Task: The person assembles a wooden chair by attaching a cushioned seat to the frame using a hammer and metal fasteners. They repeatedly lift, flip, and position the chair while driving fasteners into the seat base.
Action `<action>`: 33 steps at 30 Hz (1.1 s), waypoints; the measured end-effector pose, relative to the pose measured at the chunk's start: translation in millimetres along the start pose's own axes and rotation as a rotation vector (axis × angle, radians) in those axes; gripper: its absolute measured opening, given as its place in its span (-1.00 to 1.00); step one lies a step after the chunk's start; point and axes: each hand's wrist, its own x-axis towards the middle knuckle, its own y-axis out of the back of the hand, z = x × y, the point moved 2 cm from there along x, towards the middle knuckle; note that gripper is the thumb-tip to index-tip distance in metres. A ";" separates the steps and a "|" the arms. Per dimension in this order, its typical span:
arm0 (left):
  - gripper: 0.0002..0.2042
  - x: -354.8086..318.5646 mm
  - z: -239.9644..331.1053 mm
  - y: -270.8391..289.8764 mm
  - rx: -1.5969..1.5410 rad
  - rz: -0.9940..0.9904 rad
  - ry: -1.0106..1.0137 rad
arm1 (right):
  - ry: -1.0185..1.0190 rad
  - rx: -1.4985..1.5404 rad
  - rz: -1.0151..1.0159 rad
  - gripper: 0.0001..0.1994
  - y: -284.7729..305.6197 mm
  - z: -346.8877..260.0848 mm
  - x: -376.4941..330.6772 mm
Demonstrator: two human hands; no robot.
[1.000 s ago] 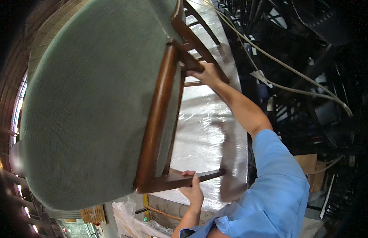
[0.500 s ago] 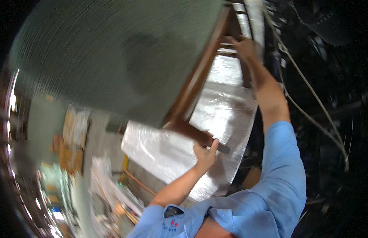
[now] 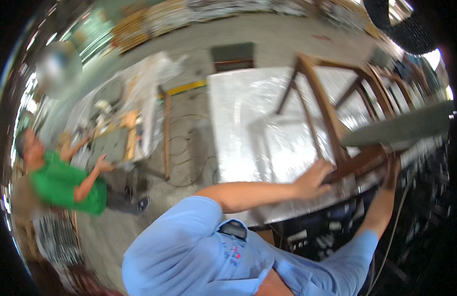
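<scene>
A brown wooden chair [image 3: 329, 123] with a grey-green padded panel [image 3: 401, 127] stands tilted on a table wrapped in clear shiny plastic [image 3: 243, 133], at the right. My left hand [image 3: 311, 183] is closed at the near left corner of its wooden frame, fingers bent against the wood. Farther right, my right hand [image 3: 392, 167] grips the frame's near rail just below the padded panel. Part of its fingers is hidden by the wood, and both hands are slightly blurred.
A co-worker in a green shirt [image 3: 70, 185] stands left at another plastic-covered table [image 3: 152, 74] with padded panels on it. A small padded piece [image 3: 233, 54] stands beyond my table. Stacked flat goods [image 3: 169, 17] line the back. A pale cord [image 3: 395, 232] runs at the right.
My view has swung so more of the room shows. The chair has turned, its large padded face no longer filling the upper left. Both hands have moved right with it.
</scene>
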 end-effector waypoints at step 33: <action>-0.74 -846.9 180.9 337.1 0.087 1.089 1.569 | 0.488 0.201 -1.934 -0.82 -379.2 -580.9 -1116.8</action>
